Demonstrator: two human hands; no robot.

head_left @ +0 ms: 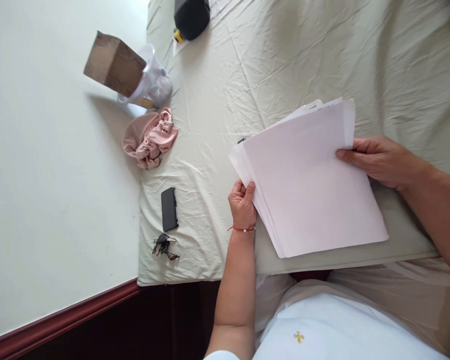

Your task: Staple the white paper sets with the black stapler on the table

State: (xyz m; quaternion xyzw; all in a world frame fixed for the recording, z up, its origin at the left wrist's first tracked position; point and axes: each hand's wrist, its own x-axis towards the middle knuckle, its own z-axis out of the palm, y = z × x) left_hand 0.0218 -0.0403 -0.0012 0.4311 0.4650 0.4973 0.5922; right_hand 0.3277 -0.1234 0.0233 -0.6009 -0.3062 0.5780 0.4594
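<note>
A stack of white file folders with rounded corners and a few tabs at the far edge is held between both hands, tilted over the cloth-covered table. My left hand, with a red string bracelet on its wrist, grips the stack's left edge, thumb on top. On the right edge my right hand pinches the stack, thumb above and fingers below. A small dark object peeks out by the upper left corner; its kind is unclear. Whatever lies beneath the folders is hidden.
Along the left side of the tablecloth lie a black phone, a bunch of keys and a pink cloth. Farther back stand a clear plastic bin with a cardboard box and a black case. A white wall borders the left.
</note>
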